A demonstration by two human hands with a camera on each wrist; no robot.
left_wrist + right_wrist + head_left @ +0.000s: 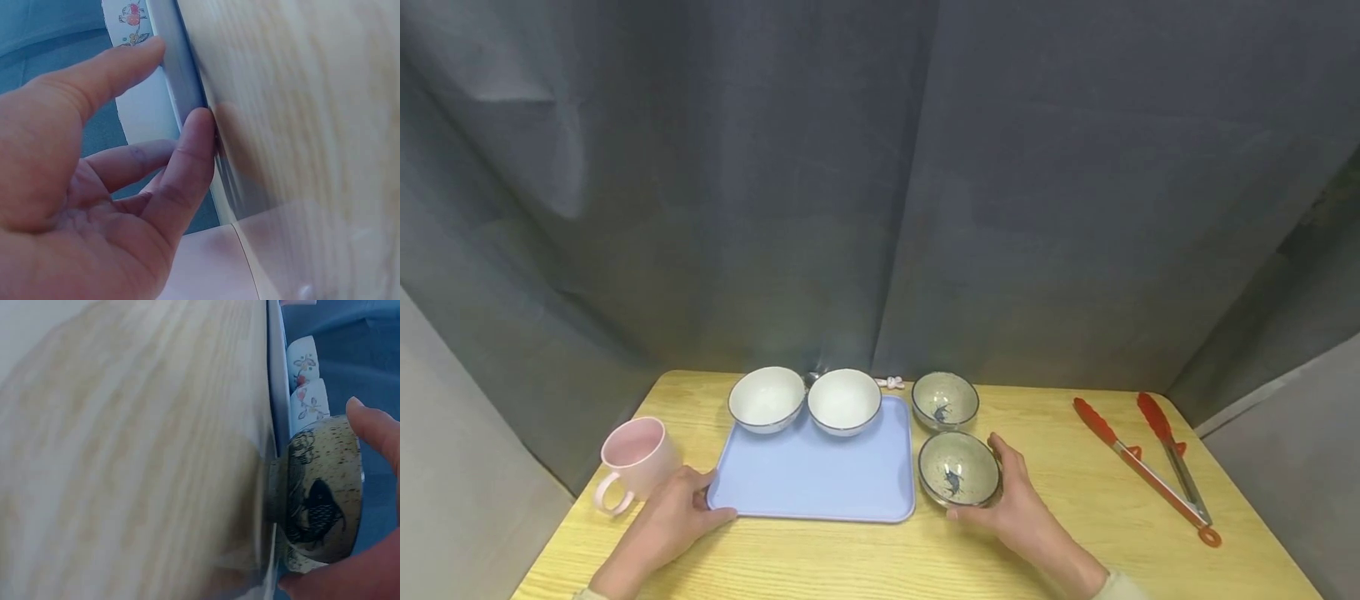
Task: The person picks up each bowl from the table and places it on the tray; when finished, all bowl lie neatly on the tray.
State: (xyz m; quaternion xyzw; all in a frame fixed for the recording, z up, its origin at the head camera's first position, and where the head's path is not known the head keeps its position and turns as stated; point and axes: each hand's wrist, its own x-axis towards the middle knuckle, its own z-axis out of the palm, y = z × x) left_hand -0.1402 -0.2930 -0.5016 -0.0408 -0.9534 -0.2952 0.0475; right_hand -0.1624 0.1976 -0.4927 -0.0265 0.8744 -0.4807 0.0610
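At the near left corner of a blue tray (820, 487), my left hand (673, 510) holds the rim between thumb and fingers. The left wrist view shows its thumb and fingertips against the tray's edge. To the tray's right, my right hand (1021, 512) grips a speckled bowl (958, 468), thumb at the near side and fingers round the right side. A dark fish is painted on that bowl's outside (319, 512). Directly behind it stands a second speckled bowl (946, 400). Two white bowls, one left (766, 402) and one right (844, 403), sit along the tray's back edge.
A pink mug (638, 460) stands left of the tray, close to my left hand. Red-tipped tongs (1152, 475) lie spread at the right. Behind the white bowls, a partly hidden utensil shows a pale handle end (892, 382). Grey curtain (1045, 208) closes the back.
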